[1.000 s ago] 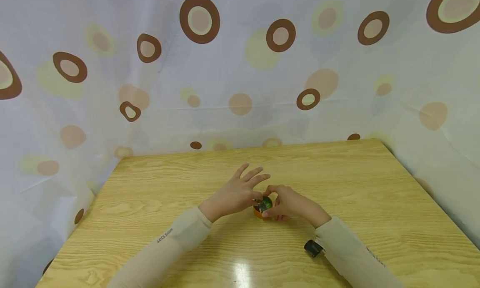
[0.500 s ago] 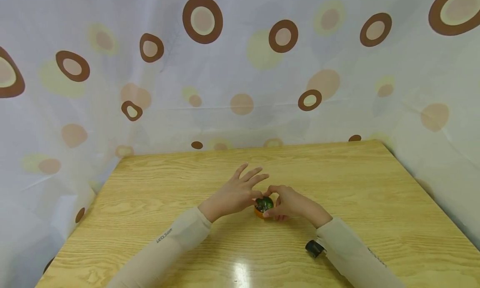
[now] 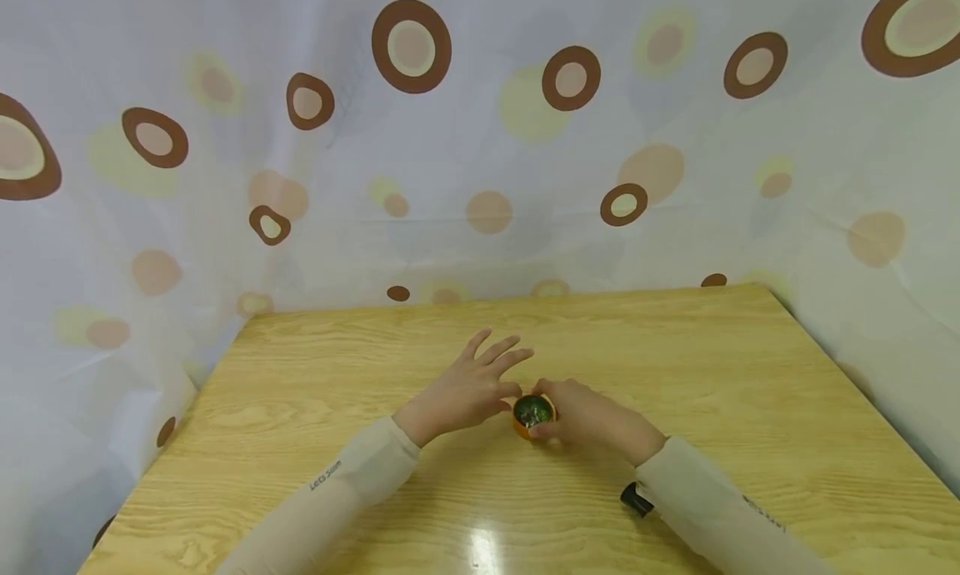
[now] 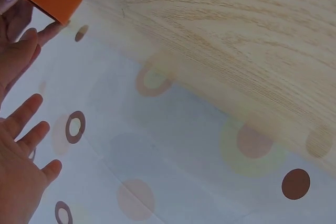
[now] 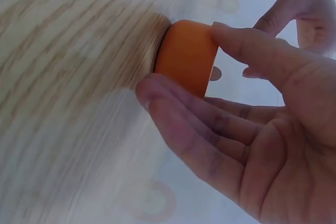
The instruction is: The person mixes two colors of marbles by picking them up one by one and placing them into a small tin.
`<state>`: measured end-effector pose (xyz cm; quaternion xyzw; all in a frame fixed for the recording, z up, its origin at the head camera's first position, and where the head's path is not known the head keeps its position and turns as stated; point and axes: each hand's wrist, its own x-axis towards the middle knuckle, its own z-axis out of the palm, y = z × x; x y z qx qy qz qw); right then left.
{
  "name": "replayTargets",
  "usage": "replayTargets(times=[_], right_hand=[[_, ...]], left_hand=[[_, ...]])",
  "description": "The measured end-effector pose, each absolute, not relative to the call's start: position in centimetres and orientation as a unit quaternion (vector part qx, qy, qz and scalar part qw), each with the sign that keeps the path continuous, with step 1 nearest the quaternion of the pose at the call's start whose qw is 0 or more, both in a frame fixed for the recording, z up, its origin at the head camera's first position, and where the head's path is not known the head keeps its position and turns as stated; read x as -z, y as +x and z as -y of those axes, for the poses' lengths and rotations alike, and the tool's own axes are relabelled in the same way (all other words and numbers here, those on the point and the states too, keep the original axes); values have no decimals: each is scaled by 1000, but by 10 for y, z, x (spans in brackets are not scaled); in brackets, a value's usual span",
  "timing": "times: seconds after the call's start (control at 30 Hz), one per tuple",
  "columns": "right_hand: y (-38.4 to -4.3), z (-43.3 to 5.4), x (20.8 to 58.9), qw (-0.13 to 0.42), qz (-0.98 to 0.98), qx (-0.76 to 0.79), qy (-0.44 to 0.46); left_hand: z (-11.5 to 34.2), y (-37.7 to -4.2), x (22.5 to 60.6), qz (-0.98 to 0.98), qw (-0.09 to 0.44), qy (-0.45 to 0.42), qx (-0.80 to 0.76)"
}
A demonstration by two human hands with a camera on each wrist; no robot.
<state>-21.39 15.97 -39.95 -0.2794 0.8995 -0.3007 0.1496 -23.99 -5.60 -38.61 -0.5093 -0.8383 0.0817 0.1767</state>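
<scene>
A small round orange container (image 3: pixel 522 430) with a glossy dark green top (image 3: pixel 533 409) stands on the wooden table. What the green top is cannot be made out. My right hand (image 3: pixel 592 415) holds the container from the right, thumb at its near side and fingers round the far side. In the right wrist view the thumb and fingers (image 5: pixel 178 119) bracket its smooth orange wall. My left hand (image 3: pixel 465 393) hovers at the container's left with three fingers spread. Its thumb and index finger are beside the rim; nothing shows between them.
The light wood table (image 3: pixel 360 350) reaches back to a white curtain (image 3: pixel 435 158) with brown and peach circles, which also hangs at both sides. A black device (image 3: pixel 637 500) sits at the right sleeve cuff.
My left thumb and index finger have drawn slightly left off the green top, which now shows more fully. My right hand has lowered and wrapped closer round the container. The view has shifted slightly.
</scene>
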Motion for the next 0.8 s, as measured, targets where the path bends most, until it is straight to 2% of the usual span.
replayTargets(times=[0.27, 0.5, 0.63, 0.8], right_hand=[[-212, -158, 402, 132, -910, 262, -293], [-210, -173, 390, 135, -921, 261, -254], [-218, -197, 370, 123, -922, 275, -245], [-228, -225, 345, 69, -934, 269, -223]], left_hand=[[59, -241, 392, 841, 177, -506, -71], [67, -244, 397, 854, 182, -482, -72], [73, -247, 396, 856, 211, -465, -77], [80, -256, 392, 853, 269, -445, -41]])
